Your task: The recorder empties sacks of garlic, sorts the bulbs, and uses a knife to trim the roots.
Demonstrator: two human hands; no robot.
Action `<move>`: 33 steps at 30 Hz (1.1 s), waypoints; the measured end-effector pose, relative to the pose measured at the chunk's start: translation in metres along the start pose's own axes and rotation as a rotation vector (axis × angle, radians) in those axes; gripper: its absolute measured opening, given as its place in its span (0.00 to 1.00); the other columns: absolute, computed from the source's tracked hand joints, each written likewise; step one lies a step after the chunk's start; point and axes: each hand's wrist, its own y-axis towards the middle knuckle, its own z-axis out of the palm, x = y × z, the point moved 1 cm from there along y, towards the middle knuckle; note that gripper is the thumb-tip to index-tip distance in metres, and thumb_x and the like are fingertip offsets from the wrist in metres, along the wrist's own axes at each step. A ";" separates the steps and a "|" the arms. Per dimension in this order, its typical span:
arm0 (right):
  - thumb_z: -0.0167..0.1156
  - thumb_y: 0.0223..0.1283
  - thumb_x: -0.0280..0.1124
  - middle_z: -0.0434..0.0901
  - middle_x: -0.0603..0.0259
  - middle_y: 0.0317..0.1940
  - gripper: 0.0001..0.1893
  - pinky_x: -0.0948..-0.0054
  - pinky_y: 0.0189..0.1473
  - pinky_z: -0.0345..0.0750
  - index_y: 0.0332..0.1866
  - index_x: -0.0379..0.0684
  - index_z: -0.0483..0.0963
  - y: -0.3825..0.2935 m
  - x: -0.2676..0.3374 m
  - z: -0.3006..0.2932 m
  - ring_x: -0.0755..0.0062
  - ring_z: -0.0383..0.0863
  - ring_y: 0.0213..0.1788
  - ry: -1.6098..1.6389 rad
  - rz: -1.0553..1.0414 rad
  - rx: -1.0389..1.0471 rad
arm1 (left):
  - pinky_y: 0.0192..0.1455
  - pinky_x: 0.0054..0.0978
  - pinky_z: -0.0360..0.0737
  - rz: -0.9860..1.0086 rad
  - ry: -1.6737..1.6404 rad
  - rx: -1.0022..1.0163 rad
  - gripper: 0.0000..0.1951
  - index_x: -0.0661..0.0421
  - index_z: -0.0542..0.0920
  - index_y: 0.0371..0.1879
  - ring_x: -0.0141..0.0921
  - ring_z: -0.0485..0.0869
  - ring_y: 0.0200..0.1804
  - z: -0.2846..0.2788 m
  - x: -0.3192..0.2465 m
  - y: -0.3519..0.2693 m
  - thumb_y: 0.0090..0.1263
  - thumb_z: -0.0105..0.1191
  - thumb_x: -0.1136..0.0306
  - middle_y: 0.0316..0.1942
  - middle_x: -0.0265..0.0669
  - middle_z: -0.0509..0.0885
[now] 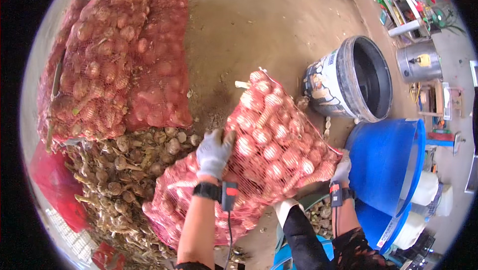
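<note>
A red mesh sack [272, 139] filled with garlic bulbs stands before me, its upper part leaning right. My left hand [214, 154], in a pale work glove with darker fingertips, lies against the sack's left side with fingers spread; whether it pinches the mesh cannot be told. At the sack's right corner, my right hand [342, 169], gloved too, is closed on the mesh edge. A second red mesh part with garlic [175, 202] bulges below my left hand; whether it is the same sack is unclear. Both wrists wear a strapped device.
Full mesh sacks of garlic [101, 57] are stacked at the left, beside a heap of loose garlic [123, 191]. A black bucket [345, 79] and blue plastic tubs [384, 165] stand at the right. Farther off are a metal pot [419, 62] and a cluttered shelf [403, 4].
</note>
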 end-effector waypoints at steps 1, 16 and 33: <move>0.43 0.60 0.41 0.76 0.65 0.32 0.16 0.71 0.42 0.73 0.35 0.40 0.73 -0.002 -0.007 -0.004 0.72 0.75 0.35 0.024 0.059 -0.085 | 0.44 0.40 0.72 0.001 -0.008 0.007 0.26 0.53 0.73 0.44 0.48 0.75 0.43 0.000 -0.008 -0.011 0.57 0.44 0.43 0.41 0.52 0.74; 0.47 0.60 0.39 0.75 0.63 0.41 0.16 0.73 0.46 0.72 0.48 0.40 0.69 0.071 -0.050 0.035 0.71 0.75 0.43 0.306 0.363 0.252 | 0.51 0.40 0.67 -0.166 0.185 0.130 0.27 0.55 0.74 0.45 0.48 0.73 0.46 0.065 0.012 0.083 0.64 0.31 0.45 0.43 0.50 0.75; 0.48 0.58 0.43 0.75 0.65 0.41 0.18 0.72 0.46 0.73 0.46 0.41 0.69 0.091 -0.017 0.069 0.73 0.75 0.40 0.030 0.227 0.199 | 0.63 0.28 0.57 0.407 0.248 0.573 0.26 0.51 0.59 0.60 0.37 0.60 0.62 0.089 -0.004 0.215 0.61 0.43 0.60 0.59 0.40 0.64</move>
